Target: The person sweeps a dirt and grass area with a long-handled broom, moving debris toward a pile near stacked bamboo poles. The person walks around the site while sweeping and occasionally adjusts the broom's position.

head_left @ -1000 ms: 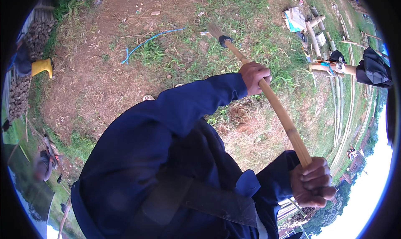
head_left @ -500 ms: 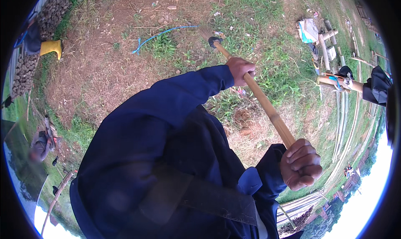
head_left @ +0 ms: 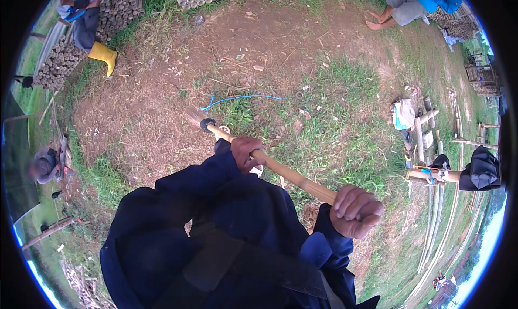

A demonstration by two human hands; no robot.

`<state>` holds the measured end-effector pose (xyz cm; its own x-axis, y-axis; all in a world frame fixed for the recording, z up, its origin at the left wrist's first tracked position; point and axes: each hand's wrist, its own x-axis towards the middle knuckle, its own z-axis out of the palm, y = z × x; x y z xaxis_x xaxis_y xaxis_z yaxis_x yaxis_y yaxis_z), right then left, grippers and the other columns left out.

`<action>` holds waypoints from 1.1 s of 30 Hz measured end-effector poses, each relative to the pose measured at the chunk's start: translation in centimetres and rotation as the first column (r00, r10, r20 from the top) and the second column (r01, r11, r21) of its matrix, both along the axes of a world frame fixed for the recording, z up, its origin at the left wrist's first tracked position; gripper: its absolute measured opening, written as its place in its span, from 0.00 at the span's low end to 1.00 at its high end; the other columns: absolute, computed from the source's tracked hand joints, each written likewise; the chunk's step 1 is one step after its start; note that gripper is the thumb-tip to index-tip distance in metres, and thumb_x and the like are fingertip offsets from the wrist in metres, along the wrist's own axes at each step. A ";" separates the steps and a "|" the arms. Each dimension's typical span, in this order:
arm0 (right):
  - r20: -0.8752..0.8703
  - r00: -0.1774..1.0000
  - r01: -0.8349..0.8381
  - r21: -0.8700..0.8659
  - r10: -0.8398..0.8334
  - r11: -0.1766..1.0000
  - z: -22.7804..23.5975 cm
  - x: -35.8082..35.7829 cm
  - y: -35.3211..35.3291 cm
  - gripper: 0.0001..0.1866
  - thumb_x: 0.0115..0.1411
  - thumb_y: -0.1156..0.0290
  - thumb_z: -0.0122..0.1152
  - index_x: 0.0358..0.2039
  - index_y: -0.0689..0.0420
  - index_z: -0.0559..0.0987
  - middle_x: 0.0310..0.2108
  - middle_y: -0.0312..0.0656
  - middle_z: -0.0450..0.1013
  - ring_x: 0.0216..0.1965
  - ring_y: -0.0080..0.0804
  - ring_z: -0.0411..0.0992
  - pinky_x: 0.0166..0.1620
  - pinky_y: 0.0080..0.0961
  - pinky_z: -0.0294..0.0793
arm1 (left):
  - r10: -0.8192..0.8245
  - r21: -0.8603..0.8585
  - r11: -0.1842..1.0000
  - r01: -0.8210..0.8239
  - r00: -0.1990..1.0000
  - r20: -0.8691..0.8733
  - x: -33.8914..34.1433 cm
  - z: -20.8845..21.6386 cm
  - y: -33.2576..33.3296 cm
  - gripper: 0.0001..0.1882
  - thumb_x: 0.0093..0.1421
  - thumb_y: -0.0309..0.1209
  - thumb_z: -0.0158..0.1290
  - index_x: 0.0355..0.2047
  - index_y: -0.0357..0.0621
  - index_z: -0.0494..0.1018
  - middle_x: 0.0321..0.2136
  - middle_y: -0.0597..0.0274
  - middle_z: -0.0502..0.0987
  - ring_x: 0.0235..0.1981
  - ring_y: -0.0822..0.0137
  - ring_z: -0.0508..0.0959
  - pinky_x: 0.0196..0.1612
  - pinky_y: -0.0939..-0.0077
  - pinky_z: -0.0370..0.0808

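Slanting flatter, the broom [head_left: 294,178] has swung left.

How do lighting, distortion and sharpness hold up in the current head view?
Head view: long poles at right bow along the fisheye curve; the sky at lower right looks washed out; the dark clothing loses fold detail; the broom's bristles look soft, while both hands read fairly clearly.
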<state>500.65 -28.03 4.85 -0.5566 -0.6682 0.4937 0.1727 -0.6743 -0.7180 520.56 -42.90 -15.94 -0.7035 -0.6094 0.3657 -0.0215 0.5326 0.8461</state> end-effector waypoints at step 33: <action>-0.312 0.938 0.212 0.172 -0.151 0.962 2.1 5.7 -22.4 0.24 0.67 0.57 0.55 0.18 0.53 0.61 0.10 0.33 0.56 0.12 0.26 0.57 0.20 0.28 0.66 | -0.006 0.515 0.856 0.046 0.997 -0.080 -7.6 -6.2 -20.6 0.20 0.61 0.44 0.42 0.24 0.40 0.71 0.16 0.52 0.71 0.20 0.51 0.75 0.28 0.59 0.69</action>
<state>506.31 -50.41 6.91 -0.5287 -0.6710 0.5198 -0.1775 -0.5115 -0.8408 512.94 -63.51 -22.18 -0.7052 -0.7068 0.0550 0.0589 0.0190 0.9981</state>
